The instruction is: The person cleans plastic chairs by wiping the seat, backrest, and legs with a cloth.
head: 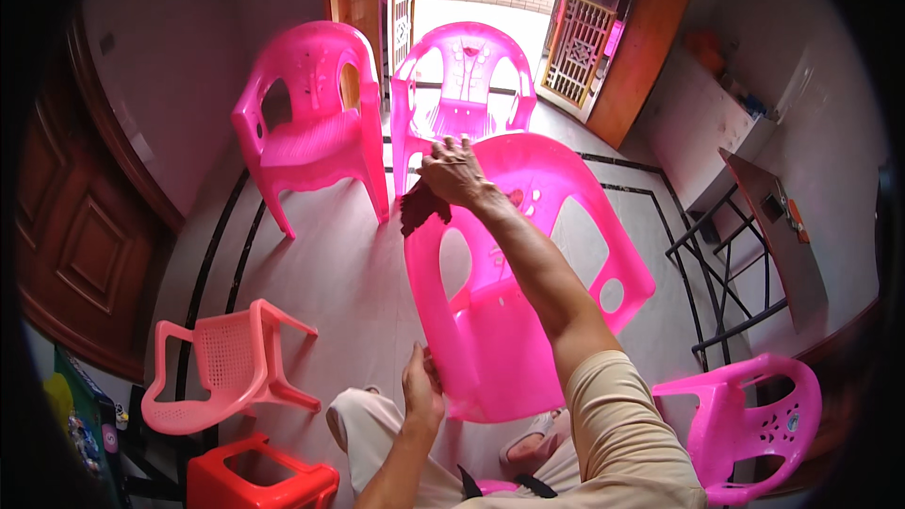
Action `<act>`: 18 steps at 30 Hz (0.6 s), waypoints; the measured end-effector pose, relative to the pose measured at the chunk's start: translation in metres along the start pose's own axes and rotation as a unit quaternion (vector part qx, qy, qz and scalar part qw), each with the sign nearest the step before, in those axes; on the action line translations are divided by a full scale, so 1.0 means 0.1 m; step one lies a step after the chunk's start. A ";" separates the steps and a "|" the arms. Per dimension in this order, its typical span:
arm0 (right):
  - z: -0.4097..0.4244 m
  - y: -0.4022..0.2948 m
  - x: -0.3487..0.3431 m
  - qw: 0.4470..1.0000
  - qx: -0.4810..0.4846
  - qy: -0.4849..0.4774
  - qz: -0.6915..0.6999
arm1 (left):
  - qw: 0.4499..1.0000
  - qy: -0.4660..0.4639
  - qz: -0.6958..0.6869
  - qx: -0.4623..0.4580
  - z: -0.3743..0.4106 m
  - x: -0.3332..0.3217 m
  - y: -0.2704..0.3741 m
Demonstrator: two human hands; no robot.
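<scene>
A pink plastic armchair [509,339] stands tilted right in front of me. My right hand [456,173] reaches across to the upper left of its backrest and presses a dark red cloth [424,206] against the rim. Part of the cloth hangs down outside the chair. Low on the chair's left side, my left hand [423,389] grips the edge of the armrest, its fingertips partly hidden behind the plastic. My right forearm covers some of the backrest.
Two more pink armchairs [311,148] [470,85] stand beyond, before an open doorway. A small salmon chair [225,360] and a red stool [261,477] are at left. At right are a small pink chair [753,417] and a folding table [778,226].
</scene>
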State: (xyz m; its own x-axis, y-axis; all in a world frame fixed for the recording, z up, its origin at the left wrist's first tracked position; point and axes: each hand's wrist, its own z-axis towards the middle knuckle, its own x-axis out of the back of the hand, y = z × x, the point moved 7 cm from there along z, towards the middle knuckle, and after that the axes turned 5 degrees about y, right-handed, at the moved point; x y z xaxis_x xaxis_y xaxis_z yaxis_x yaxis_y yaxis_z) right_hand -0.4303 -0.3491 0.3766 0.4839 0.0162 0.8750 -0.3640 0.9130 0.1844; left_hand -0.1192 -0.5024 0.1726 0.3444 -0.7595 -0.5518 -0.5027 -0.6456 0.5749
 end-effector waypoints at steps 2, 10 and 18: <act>0.03 0.52 -0.02 0.997 -0.082 0.007 0.013 | 0.999 0.003 0.002 -0.032 0.03 -0.01 -0.06; -0.69 2.21 0.06 0.966 -0.255 0.044 0.002 | 0.990 0.052 0.039 -0.126 -0.02 -0.14 -0.08; -2.98 3.38 -0.16 0.887 -0.450 -0.072 0.069 | 0.981 0.075 0.077 -0.158 -0.02 -0.16 -0.08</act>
State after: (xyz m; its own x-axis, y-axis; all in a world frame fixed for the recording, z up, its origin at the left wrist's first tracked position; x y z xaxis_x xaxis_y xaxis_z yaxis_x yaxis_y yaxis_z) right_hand -0.3243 0.0804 0.2914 0.3542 0.1608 0.9212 0.4020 0.8633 -0.3053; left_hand -0.1193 -0.4851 0.1780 0.4086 -0.8379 -0.3619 -0.2943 -0.4962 0.8168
